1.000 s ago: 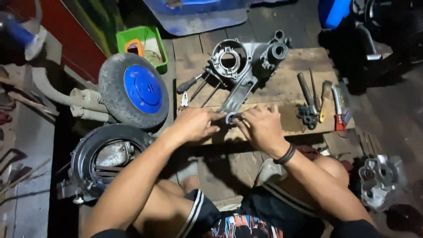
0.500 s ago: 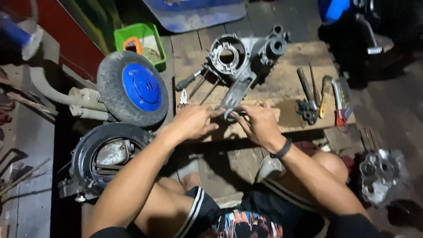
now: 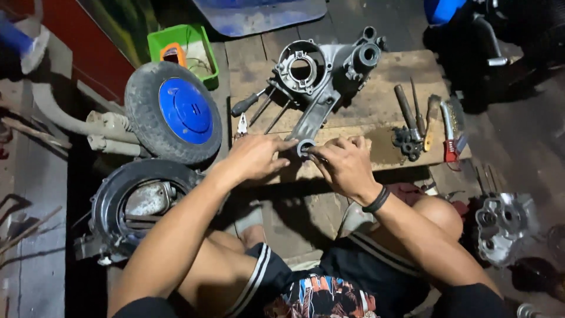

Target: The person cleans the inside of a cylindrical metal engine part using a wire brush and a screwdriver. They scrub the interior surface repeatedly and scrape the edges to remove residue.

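A grey metal engine casing (image 3: 321, 76) lies on a wooden board (image 3: 382, 106), its long arm reaching toward me and ending in a round eye (image 3: 305, 146). My left hand (image 3: 254, 158) rests flat on the board beside that eye, index finger touching it. My right hand (image 3: 344, 165) is curled on the eye's other side, its fingertips pinching a small part at the eye; I cannot make the part out. A black band circles my right wrist.
Hand tools (image 3: 426, 123) lie on the board's right end, and a screwdriver (image 3: 247, 103) and pliers on its left. A blue-hubbed wheel (image 3: 173, 112) and a drum-like part (image 3: 135, 203) sit left; a green tray (image 3: 185, 47) behind; a metal casing (image 3: 500, 227) right.
Both hands stay at the end of the casing's arm. My left fingers have spread flatter and my right hand has curled tighter at the eye; the view shifted slightly.
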